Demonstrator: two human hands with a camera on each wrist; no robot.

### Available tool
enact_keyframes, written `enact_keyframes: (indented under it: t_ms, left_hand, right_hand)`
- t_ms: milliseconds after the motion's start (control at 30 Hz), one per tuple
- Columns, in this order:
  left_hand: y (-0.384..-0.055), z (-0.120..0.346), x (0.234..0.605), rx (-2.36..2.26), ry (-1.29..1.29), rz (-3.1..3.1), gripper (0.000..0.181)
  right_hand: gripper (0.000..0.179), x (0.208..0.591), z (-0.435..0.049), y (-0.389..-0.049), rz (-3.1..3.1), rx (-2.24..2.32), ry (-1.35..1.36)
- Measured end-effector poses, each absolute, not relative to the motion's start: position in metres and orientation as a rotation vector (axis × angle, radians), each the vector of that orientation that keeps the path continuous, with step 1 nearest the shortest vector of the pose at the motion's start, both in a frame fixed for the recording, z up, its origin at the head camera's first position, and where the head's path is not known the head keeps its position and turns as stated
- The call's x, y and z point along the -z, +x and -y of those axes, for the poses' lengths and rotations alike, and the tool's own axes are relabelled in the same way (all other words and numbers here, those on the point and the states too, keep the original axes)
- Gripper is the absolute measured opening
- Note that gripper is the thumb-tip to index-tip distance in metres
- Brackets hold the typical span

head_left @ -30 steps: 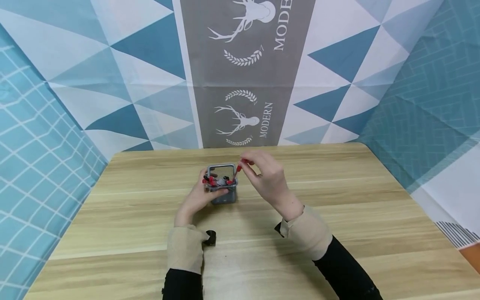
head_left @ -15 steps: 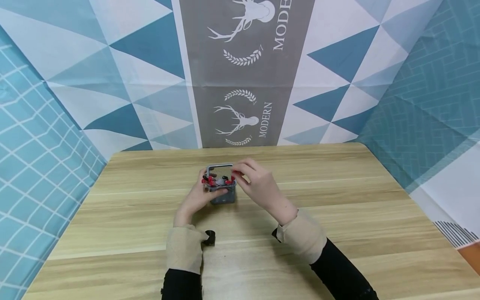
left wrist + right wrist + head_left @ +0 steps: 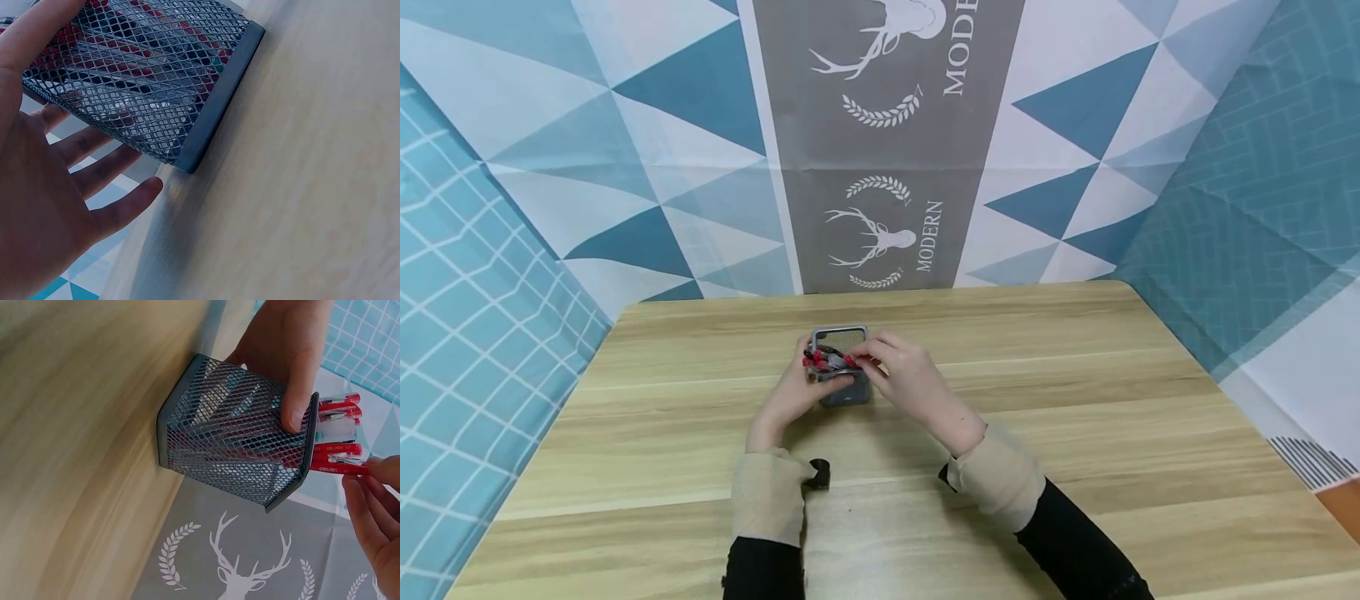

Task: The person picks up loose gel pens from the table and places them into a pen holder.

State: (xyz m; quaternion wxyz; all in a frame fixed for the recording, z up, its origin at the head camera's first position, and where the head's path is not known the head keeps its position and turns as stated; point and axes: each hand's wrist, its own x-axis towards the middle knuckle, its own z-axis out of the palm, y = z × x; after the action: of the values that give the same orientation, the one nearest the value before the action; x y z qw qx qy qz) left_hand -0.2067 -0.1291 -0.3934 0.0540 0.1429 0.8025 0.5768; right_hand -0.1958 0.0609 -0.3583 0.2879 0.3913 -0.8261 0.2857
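Note:
A dark metal mesh pen holder (image 3: 846,393) stands on the table with its mouth up. My left hand (image 3: 792,396) grips it from the left, with the thumb across the near side. Several fingers (image 3: 109,169) spread along the mesh in the left wrist view. At the mouth's right side, my right hand (image 3: 906,379) pinches the top end of a red gel pen (image 3: 332,467). The lower part of this pen is inside the holder. Red-capped pens (image 3: 340,411) and a clear-bodied one (image 3: 336,430) stick out beside it.
The wood-grain table (image 3: 647,450) spreads around both arms. Behind it hangs a patterned cloth (image 3: 880,167) with deer heads, and blue cloths (image 3: 475,275) border the sides. Dark fittings (image 3: 820,474) sit at both wrists.
My right hand has moved left and down, bringing the red gel pen from above the holder's right side into its mouth. The left hand and the pen holder stay put.

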Motion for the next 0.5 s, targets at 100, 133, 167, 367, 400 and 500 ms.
enact_keyframes:
  t_ms: [100, 133, 167, 367, 400, 500]
  left_hand:
    - [-0.208, 0.130, 0.396, -1.746, 0.431, -2.442, 0.084]
    - [-0.208, 0.131, 0.397, -1.744, 0.429, -2.443, 0.084]
    - [-0.209, 0.131, 0.398, -1.745, 0.427, -2.441, 0.084]
    - [-0.218, 0.137, 0.415, -1.721, 0.437, -2.480, 0.088]
    - [-0.219, 0.137, 0.418, -1.711, 0.438, -2.495, 0.088]
    - [-0.222, 0.139, 0.424, -1.678, 0.436, -2.537, 0.089]
  right_hand:
    - [0.015, 0.360, -0.060, -0.194, 2.229, -0.796, 1.040]
    - [0.017, 0.361, -0.060, -0.193, 2.235, -0.801, 1.035]
    - [0.018, 0.362, -0.060, -0.193, 2.240, -0.809, 1.031]
    - [0.023, 0.365, -0.064, -0.190, 2.237, -0.892, 0.993]
    - [0.023, 0.364, -0.064, -0.190, 2.233, -0.900, 0.984]
    - [0.019, 0.362, -0.066, -0.188, 2.214, -0.904, 0.959]
